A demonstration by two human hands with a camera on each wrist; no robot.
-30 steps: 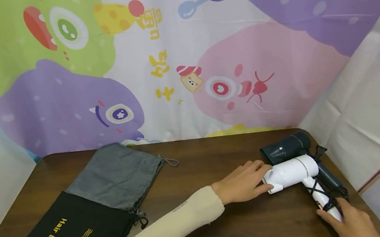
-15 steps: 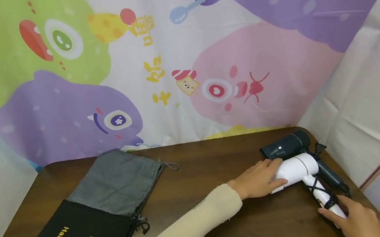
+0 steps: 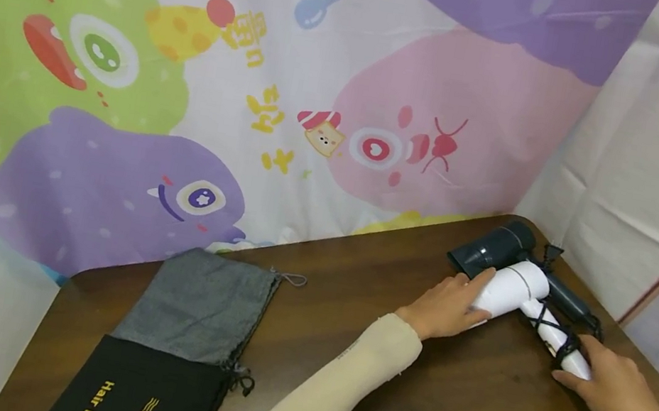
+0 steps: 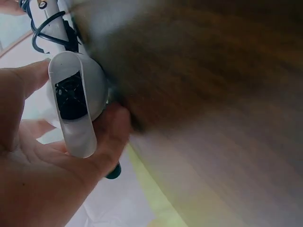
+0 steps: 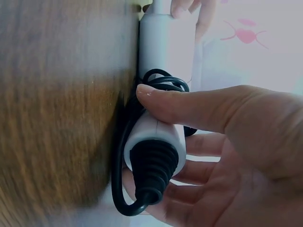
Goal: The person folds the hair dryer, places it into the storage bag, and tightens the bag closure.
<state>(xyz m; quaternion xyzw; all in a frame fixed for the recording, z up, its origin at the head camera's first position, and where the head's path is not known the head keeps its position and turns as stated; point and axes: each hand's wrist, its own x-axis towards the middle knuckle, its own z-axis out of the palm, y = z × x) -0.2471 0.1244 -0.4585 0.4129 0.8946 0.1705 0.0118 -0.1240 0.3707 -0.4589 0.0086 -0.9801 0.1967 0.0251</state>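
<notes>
Between the fingers of 2 hands is a white hair dryer (image 3: 513, 288), and both hands are clamped on it. At its front, the left hand (image 3: 446, 306) holds the round body by the nozzle (image 4: 81, 137), with the thumb on 1 side and fingers on the other. At its back, the right hand (image 3: 615, 384) holds the end of the handle, thumb on top and fingers curled below. Just ahead of the right thumb, a black cord (image 5: 117, 179) is wound around the handle.

Past the left fingertips, just behind the white dryer, is a dark hair dryer (image 3: 490, 251). Its handle runs toward the right fingers, with a black plug (image 3: 553, 253) beside it. I cannot tell if the 2 dryers touch.

Well away from the left fingers, on their left, a gray bag (image 3: 204, 304) and a black bag (image 3: 178, 383) lie on the brown table (image 3: 498, 405). Yellow letters on the black bag say "Hair Dr" before the view cuts them off, next to a yellow drawing. Tiny print on the left sleeve (image 3: 353, 382) is too small to read. Far beyond the left fingers, the wall cloth (image 3: 298, 200) has yellow writing (image 3: 263, 109) that I cannot make out.
</notes>
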